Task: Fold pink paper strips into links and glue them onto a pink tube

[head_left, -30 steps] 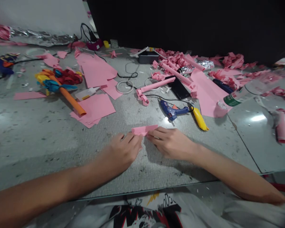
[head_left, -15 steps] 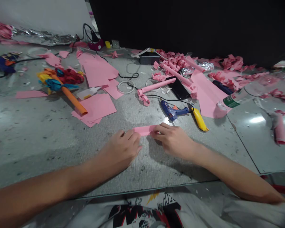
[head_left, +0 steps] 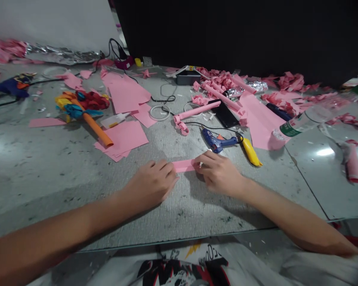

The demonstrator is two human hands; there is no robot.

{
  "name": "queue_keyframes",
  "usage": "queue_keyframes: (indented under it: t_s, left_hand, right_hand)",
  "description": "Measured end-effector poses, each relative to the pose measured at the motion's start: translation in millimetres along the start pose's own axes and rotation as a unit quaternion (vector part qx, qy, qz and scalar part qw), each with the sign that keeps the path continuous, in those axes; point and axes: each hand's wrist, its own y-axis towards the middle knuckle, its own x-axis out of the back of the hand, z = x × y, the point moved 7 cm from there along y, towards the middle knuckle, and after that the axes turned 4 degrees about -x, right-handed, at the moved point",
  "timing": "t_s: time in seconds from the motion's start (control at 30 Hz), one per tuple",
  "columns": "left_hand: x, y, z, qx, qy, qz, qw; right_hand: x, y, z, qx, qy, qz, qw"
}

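Note:
A narrow folded strip of pink paper [head_left: 185,166] stretches between my two hands, low over the near part of the table. My left hand [head_left: 152,180] is closed on its left end, fingers curled over the paper. At the other end, my right hand [head_left: 217,172] pinches the strip between thumb and fingers. The fingertips cover both ends. Just beyond my right hand lies a blue glue gun [head_left: 217,140], with a yellow utility knife-like object [head_left: 251,151] beside it. Pink paper sheets [head_left: 127,139] lie in a loose stack past my left hand.
An orange paper tube with colourful crepe paper [head_left: 98,129] rests on the left sheets. Rolled pink tubes [head_left: 198,111], a black phone [head_left: 225,114] and white rings [head_left: 160,113] lie farther back. A plastic bottle [head_left: 301,122] lies at right. Crumpled pink paper [head_left: 290,81] lines the back.
Both hands keep hold of the pink strip, and slightly more of it shows a fold line. The whole view has shifted a little; the things on the table stay put.

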Motion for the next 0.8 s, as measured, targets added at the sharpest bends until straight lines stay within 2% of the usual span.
queue_keyframes:
  t_s: [0.2, 0.33, 0.5, 0.57, 0.63, 0.73, 0.8]
  left_hand:
    - [-3.0, -0.5, 0.8, -0.008, -0.017, -0.017, 1.000]
    - [0.6, 2.5, 5.6, 0.007, -0.050, -0.043, 0.998]
    - [6.8, 2.7, 7.3, 0.004, -0.112, -0.092, 0.989]
    - [4.7, 3.2, 3.5, -0.011, -0.112, -0.084, 0.990]
    - [1.8, 4.4, 0.7, -0.017, -0.114, -0.068, 0.991]
    - [-4.0, 7.0, -0.6, -0.015, -0.127, -0.021, 0.992]
    - [-7.5, 8.0, 0.0, -0.010, -0.144, 0.010, 0.989]
  right_hand:
    - [6.2, 3.0, -2.8, -0.001, 0.039, -0.022, 0.999]
    - [3.0, 2.6, -4.7, -0.001, 0.070, -0.022, 0.997]
    - [9.8, 2.3, -7.3, -0.009, 0.131, -0.091, 0.987]
    - [23.3, 4.1, -5.1, -0.024, 0.215, -0.117, 0.969]
    - [41.7, 6.9, 1.6, -0.050, 0.326, -0.113, 0.937]
    - [86.4, 5.2, 22.3, -0.067, 0.452, -0.137, 0.879]
    - [112.8, -0.2, 42.8, -0.066, 0.456, -0.108, 0.881]
